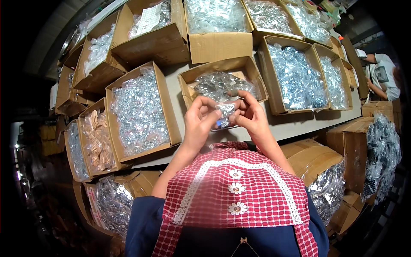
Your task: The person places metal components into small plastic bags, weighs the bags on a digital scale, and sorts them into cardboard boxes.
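Between my two hands is a small clear plastic bag (pixel 226 112) with a blue patch near its lower left corner. My left hand (pixel 200 121) pinches the bag's left side between thumb and fingers. On the other side, my right hand (pixel 250 115) grips the right edge the same way. What the bag contains is too small to make out. Just beyond my hands, an open cardboard box (pixel 186 89) holds clear bags of metal parts (pixel 220 83); my fingers partly cover its near side.
Cardboard boxes of bagged metal parts surround me: one at left (pixel 171 124), one at right (pixel 274 81), several behind. A box of wooden pieces (pixel 99 139) stands far left. Fuller boxes (pixel 306 156) flank me below the table (pixel 295 125). Another person (pixel 383 75) is at far right.
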Available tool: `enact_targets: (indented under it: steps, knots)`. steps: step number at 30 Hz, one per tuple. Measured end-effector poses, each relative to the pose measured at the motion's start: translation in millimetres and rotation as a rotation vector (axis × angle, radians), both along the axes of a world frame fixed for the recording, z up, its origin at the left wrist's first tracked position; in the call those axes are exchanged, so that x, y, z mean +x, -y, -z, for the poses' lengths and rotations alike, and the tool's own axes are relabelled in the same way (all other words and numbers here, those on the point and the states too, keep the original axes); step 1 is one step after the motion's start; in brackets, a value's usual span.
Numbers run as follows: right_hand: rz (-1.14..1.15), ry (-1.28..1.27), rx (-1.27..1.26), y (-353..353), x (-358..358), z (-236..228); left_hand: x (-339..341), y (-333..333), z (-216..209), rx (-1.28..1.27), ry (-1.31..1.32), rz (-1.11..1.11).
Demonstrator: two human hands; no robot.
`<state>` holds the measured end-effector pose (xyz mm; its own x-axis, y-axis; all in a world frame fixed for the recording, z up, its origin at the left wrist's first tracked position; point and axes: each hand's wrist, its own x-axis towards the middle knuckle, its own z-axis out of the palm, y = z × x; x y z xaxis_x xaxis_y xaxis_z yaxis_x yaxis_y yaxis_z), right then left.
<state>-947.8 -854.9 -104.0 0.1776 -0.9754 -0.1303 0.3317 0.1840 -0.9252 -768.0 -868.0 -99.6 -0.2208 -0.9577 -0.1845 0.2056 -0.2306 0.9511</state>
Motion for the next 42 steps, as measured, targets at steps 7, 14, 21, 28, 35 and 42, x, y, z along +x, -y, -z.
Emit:
enact_targets:
  steps: [7, 14, 21, 28, 35, 42]
  knots:
    - [0.050, -0.032, 0.022, 4, 2, 0, 0, 0, 1, 0.016, -0.002, 0.011]
    - [0.080, -0.032, -0.024, 4, -1, 2, -4, 1, 1, 0.037, -0.002, 0.012]
    - [0.071, -0.046, 0.030, 5, -1, -7, -5, 0, 3, 0.053, -0.044, 0.002]
    - [0.025, 0.012, 0.096, 9, -8, -3, -13, -4, 2, 0.074, -0.087, -0.011]
    - [0.009, 0.112, 0.143, 13, -7, 5, -15, -4, 4, 0.103, -0.119, 0.017]
    - [0.020, 0.126, 0.188, 13, -6, 0, -12, -3, 3, 0.127, -0.118, 0.023]
